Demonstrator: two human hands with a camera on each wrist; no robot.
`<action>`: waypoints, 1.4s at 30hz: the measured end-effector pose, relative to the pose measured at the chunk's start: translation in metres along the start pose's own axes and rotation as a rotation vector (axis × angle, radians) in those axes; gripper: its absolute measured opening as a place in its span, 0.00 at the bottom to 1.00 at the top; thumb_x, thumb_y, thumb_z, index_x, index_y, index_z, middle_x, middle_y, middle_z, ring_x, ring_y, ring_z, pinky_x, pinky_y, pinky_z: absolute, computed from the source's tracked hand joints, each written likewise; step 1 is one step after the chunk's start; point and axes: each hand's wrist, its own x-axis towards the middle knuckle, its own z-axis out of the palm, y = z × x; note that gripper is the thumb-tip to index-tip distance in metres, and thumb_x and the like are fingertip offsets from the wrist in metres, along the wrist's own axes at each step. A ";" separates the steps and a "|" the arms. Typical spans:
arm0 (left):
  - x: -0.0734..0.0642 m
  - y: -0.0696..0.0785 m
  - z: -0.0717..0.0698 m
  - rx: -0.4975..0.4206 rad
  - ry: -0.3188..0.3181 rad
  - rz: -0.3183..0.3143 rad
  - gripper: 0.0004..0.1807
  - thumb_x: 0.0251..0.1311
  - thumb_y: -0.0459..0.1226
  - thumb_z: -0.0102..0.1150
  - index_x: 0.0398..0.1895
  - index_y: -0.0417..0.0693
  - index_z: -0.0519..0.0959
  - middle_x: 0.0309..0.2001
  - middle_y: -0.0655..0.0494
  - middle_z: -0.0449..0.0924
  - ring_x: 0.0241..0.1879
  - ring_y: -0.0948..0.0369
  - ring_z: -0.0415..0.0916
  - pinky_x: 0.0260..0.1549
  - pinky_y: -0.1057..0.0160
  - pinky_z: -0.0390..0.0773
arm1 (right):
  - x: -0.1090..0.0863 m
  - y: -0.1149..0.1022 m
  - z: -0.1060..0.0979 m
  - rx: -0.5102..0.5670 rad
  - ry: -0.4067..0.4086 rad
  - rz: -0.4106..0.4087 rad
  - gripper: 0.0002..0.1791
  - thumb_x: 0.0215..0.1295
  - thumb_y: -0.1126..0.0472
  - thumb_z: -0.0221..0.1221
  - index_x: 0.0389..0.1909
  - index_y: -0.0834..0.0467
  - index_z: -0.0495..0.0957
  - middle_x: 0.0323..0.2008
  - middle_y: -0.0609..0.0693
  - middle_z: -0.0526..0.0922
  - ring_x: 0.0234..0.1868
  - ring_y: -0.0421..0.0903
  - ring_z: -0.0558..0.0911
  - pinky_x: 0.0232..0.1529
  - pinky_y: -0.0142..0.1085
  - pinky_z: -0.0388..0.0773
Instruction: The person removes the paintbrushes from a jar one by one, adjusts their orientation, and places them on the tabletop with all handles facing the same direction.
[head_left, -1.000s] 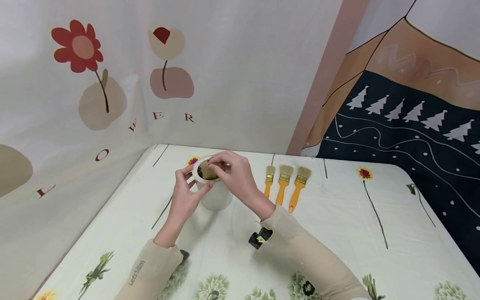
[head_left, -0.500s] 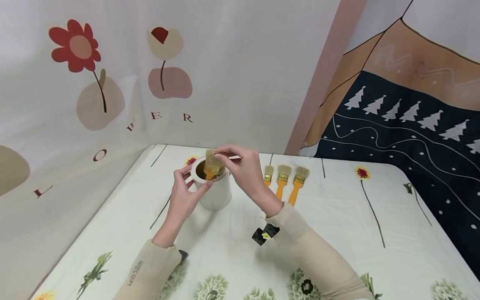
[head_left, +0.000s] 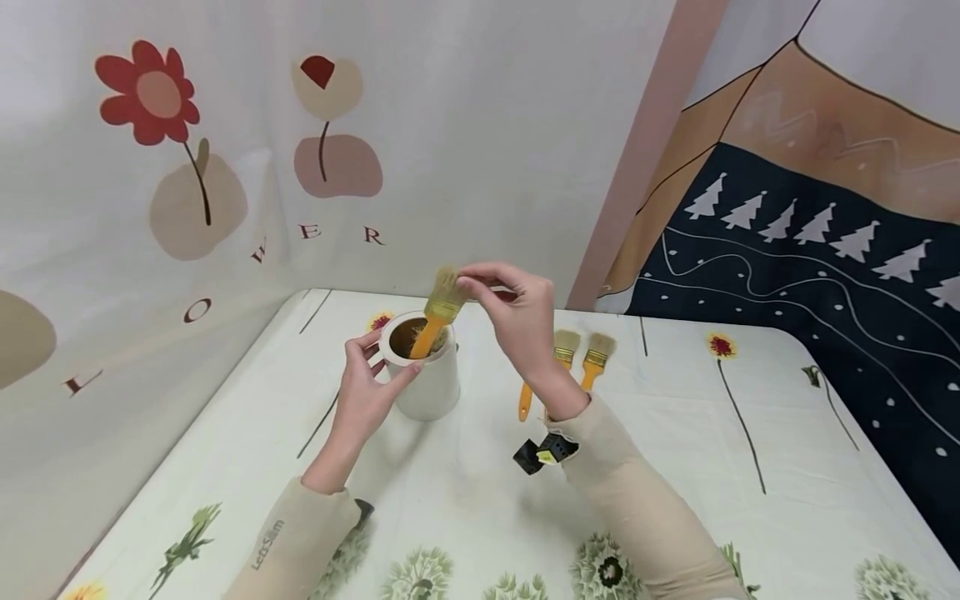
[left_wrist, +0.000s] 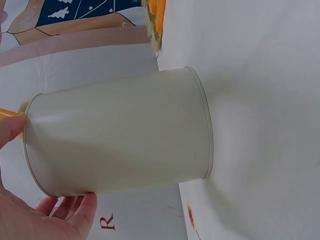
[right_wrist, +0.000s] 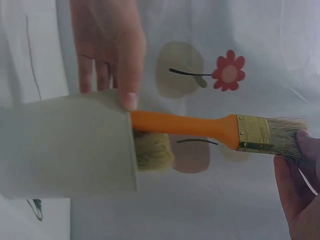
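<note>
The flat orange-handled paintbrush point(head_left: 439, 312), with its gold metal ferrule and pale bristles, is bristles-up, leaning, the lower part of its handle inside the mouth of the off-white cylindrical container point(head_left: 427, 387). Your right hand point(head_left: 525, 317) pinches it by the bristles between thumb and fingers. Your left hand point(head_left: 366, 387) grips the container at its rim, thumb on the near side beside the brush handle and fingers round the other. Another tuft of pale bristles point(right_wrist: 154, 151) pokes just out of the mouth, next to that handle.

The container stands on the white flower-printed tabletop point(head_left: 465, 483). To its right lie two more orange-handled brushes point(head_left: 596, 358), bristles away from you, partly covered by your right hand and wrist. A further orange handle point(head_left: 524, 402) shows beside your wrist; its other end is hidden. Behind hangs a pale fabric backdrop point(head_left: 480, 167) printed with flowers and letters, and to its right a dark blue panel point(head_left: 750, 267) with white trees.
</note>
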 end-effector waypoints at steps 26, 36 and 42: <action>0.000 -0.003 -0.001 -0.012 0.014 -0.003 0.43 0.60 0.39 0.69 0.69 0.35 0.52 0.74 0.41 0.57 0.75 0.48 0.57 0.76 0.52 0.64 | 0.020 0.000 -0.077 0.020 0.187 0.034 0.09 0.61 0.68 0.66 0.41 0.68 0.85 0.36 0.51 0.90 0.35 0.35 0.88 0.38 0.31 0.89; 0.001 -0.002 0.001 -0.014 0.008 0.007 0.43 0.60 0.39 0.68 0.69 0.35 0.52 0.74 0.42 0.56 0.75 0.48 0.56 0.76 0.51 0.64 | 0.016 0.019 -0.112 -0.102 0.192 0.154 0.11 0.63 0.64 0.65 0.44 0.66 0.85 0.37 0.40 0.88 0.37 0.34 0.86 0.38 0.25 0.87; 0.000 -0.002 0.002 -0.017 0.009 0.016 0.42 0.60 0.38 0.68 0.69 0.35 0.53 0.74 0.42 0.57 0.75 0.48 0.57 0.76 0.50 0.65 | 0.013 0.032 -0.133 -0.128 0.181 0.235 0.13 0.64 0.63 0.65 0.45 0.68 0.83 0.34 0.28 0.85 0.38 0.33 0.85 0.39 0.23 0.86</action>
